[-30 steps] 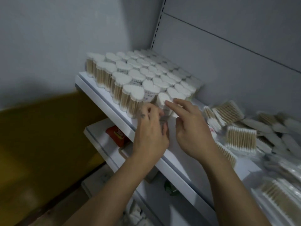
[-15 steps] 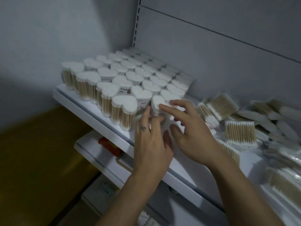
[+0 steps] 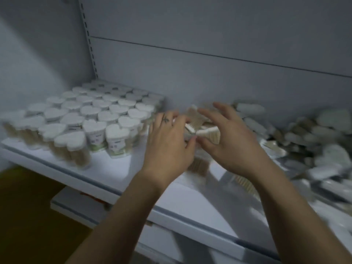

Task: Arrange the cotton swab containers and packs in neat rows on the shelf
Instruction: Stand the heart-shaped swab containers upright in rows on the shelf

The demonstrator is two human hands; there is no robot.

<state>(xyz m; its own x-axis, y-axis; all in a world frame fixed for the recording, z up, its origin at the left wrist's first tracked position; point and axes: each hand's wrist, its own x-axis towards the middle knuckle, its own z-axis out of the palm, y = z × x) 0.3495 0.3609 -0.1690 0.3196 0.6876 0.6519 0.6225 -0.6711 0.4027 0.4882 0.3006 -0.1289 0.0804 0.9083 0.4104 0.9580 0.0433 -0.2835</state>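
Observation:
Several clear cotton swab containers (image 3: 95,122) with white heart-shaped lids stand in tight rows on the left of the white shelf (image 3: 118,168). My left hand (image 3: 169,143) and my right hand (image 3: 228,143) hover side by side over loose cotton swab packs (image 3: 205,130) to the right of those rows. The left hand's fingers are spread, with the fingertips touching a pack. My right hand curves over a pack, thumb at its near side; blur hides whether it grips. Another pack (image 3: 198,166) lies below the left palm.
A jumbled heap of packs and heart-lidded containers (image 3: 308,134) fills the shelf's right side up to the back panel (image 3: 209,77). A lower shelf (image 3: 76,204) juts out beneath. Yellow-brown floor (image 3: 22,206) shows at bottom left.
Both hands have left the front row of heart-lidded containers and moved right, onto the loose packs. The view has swung right and is blurred.

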